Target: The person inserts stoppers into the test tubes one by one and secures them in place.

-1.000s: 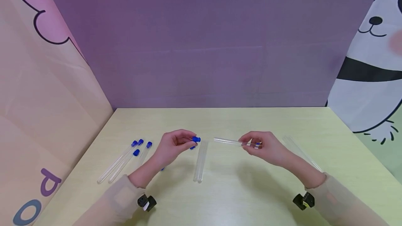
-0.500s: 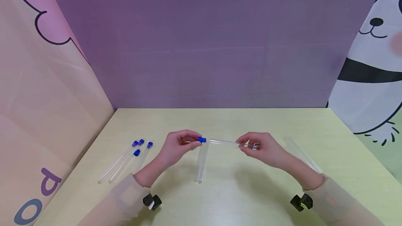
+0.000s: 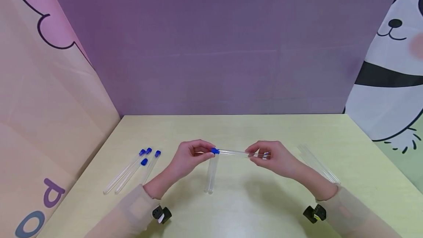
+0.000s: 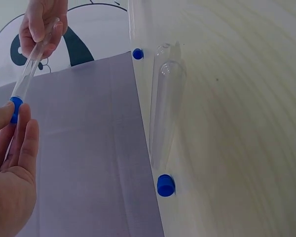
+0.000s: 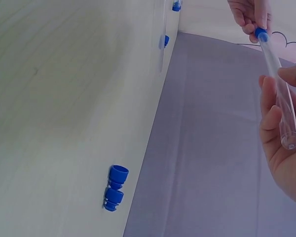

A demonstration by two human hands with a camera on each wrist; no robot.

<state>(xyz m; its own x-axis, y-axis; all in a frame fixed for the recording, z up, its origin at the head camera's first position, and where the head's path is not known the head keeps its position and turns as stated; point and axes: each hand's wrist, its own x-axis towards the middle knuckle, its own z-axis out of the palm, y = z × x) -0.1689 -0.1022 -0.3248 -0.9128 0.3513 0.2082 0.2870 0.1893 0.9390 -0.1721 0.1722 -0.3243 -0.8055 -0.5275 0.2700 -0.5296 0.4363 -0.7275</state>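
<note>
My left hand [image 3: 191,157] pinches a blue cap [image 3: 215,151] between thumb and fingers. The cap sits at the mouth of a clear test tube [image 3: 232,152], held level above the table. Near its closed end, my right hand [image 3: 277,159] grips the tube with thumb and fingertips. In the right wrist view the tube's rounded end [image 5: 289,140] lies by the right palm. Two uncapped tubes [image 3: 211,175] lie side by side on the table below the hands. Close to them, a loose blue cap [image 4: 166,185] shows in the left wrist view.
Several blue-capped tubes [image 3: 132,169] lie at the left of the table [image 3: 231,216]. Clear tubes [image 3: 317,162] lie at the right, partly behind the right forearm. Two loose caps [image 5: 118,176] show in the right wrist view. A purple cloth backdrop [image 3: 211,47] rises behind the table.
The left hand has moved right with the cap and the right hand slightly left with the tube. The cap and the tube's mouth, apart before, now meet.
</note>
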